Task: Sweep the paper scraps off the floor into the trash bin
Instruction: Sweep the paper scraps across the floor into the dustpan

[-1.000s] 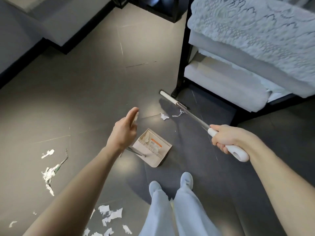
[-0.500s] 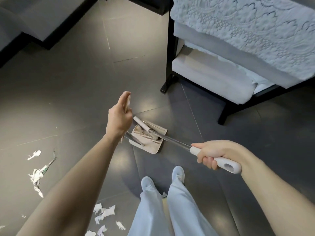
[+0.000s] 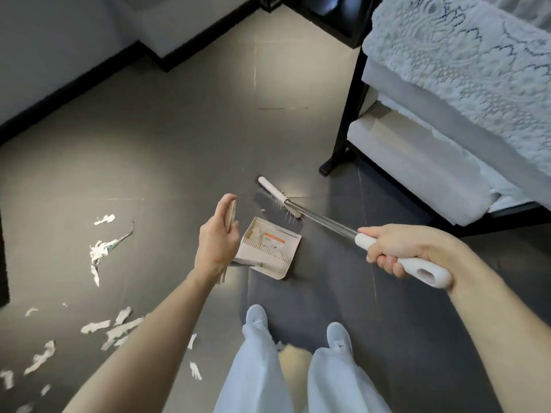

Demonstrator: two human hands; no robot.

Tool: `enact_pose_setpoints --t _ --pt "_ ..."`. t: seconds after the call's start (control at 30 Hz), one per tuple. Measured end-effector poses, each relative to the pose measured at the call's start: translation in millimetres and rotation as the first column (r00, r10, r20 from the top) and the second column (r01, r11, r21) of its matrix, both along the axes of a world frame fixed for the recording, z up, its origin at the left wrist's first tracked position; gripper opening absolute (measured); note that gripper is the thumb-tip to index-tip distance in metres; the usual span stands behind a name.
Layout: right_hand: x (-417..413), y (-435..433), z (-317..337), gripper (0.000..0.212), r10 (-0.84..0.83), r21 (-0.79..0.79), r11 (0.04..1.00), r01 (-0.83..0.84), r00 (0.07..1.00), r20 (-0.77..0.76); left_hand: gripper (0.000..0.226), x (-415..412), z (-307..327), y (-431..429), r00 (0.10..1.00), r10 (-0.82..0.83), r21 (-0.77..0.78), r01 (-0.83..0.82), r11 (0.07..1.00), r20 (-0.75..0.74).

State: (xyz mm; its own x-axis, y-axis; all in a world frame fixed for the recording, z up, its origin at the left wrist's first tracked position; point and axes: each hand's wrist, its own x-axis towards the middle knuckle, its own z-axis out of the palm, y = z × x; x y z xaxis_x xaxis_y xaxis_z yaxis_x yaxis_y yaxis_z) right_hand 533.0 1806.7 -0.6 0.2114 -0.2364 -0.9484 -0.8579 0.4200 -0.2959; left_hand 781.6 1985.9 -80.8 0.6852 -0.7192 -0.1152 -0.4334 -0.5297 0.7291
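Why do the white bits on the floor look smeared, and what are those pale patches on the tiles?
In the head view, the paper scraps at lower left are streaked by motion blur, while the dustpan near the middle looks crisp; the pale patches on the floor are light reflecting off glossy tiles; the wide lens stretches things near the edges.

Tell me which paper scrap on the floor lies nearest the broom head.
The tiny white scrap right beside the broom head, just beyond the dustpan; the other scraps lie far left.
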Motion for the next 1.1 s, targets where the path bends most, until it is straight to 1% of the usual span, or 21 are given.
enact_pose_setpoints --t 0.13,0.2,0.23,0.27,0.33,0.4,0.43,0.47,0.5,0.57,0.63,0.67,0.77,0.83,0.9,1.1 --pt "10.3 -16.8 -11.0 0.067 0.196 -0.093 0.976 -0.196 0.981 -0.012 0.05 -31.2 -1.2 34.1 0.976 0.215 0.009 -0.215 0.977 0.041" --pt "15.3 -18.0 -17.0 0.06 0.311 -0.139 0.94 -0.312 0.95 -0.028 0.05 -49.2 -2.7 48.5 0.954 0.293 0.003 -0.293 0.956 0.061" --pt "18.2 -16.6 -18.9 0.054 0.393 -0.17 0.903 -0.394 0.919 -0.04 0.05 -58.9 -3.8 54.0 0.944 0.329 -0.003 -0.329 0.944 0.041" --pt "20.7 -15.1 -22.3 0.05 0.497 -0.213 0.841 -0.498 0.866 -0.062 0.05 -68.1 -5.7 58.3 0.932 0.363 -0.011 -0.363 0.932 0.002" --pt "25.2 -10.8 -28.9 0.044 0.668 -0.287 0.672 -0.682 0.726 -0.161 0.051 -83.1 -10.3 64.9 0.902 0.43 -0.021 -0.431 0.902 -0.041" --pt "27.4 -8.2 -38.1 0.036 0.746 -0.33 0.518 -0.789 0.605 -0.278 0.05 -89.7 -13.0 70.7 0.867 0.497 -0.024 -0.498 0.867 -0.031" --pt "28.5 -9.4 -45.2 0.032 0.765 -0.343 0.462 -0.818 0.563 -0.312 0.049 -90.0 -14.0 72.9 0.85 0.526 -0.028 -0.526 0.85 -0.023" --pt "29.3 -11.5 -54.0 0.031 0.775 -0.356 0.429 -0.83 0.541 -0.328 0.048 -89.9 -14.8 75.0 0.837 0.547 -0.026 -0.547 0.837 -0.011" --pt "30.2 -14.3 -63.5 0.032 0.773 -0.366 0.425 -0.828 0.542 -0.329 0.047 -89.3 -15.5 76.1 0.827 0.562 -0.022 -0.561 0.827 0.008" --pt "33.7 -19.9 -81.4 0.039 0.771 -0.339 0.467 -0.817 0.564 -0.295 0.048 -87.6 -16.3 74.4 0.817 0.576 -0.022 -0.576 0.817 0.025" --pt "35.6 -21.7 -95.9 0.056 0.75 -0.276 0.574 -0.771 0.63 -0.202 0.048 -84.6 -15.7 69.3 0.812 0.583 -0.035 -0.583 0.812 0.009" --pt "34.7 -20.0 -99.8 0.064 0.731 -0.233 0.626 -0.744 0.664 -0.158 0.049 -82.5 -15.0 67.0 0.81 0.587 -0.039 -0.586 0.809 0.014" --pt "21.5 -10.5 -94.1 0.076 0.707 -0.075 0.697 -0.714 0.7 -0.096 0.047 -80.0 -11.5 64.7 0.8 0.596 -0.006 -0.597 0.802 0.075" --pt "9.3 -8.2 -82.4 0.076 0.61 0.073 0.792 -0.606 0.79 -0.056 0.046 -81.4 -9.9 64.3 0.801 0.59 0.003 -0.594 0.805 0.1" --pt "-1.2 -12.3 -64.9 0.071 0.521 0.153 0.846 -0.511 0.853 -0.027 0.046 -83.6 -8.7 63.0 0.804 0.589 -0.003 -0.591 0.807 0.088" --pt "-1.4 -21.2 -22.3 0.065 0.401 0.121 0.907 -0.404 0.915 0.051 0.046 -88.3 -9.0 68.4 0.801 0.592 -0.004 -0.594 0.804 0.094"
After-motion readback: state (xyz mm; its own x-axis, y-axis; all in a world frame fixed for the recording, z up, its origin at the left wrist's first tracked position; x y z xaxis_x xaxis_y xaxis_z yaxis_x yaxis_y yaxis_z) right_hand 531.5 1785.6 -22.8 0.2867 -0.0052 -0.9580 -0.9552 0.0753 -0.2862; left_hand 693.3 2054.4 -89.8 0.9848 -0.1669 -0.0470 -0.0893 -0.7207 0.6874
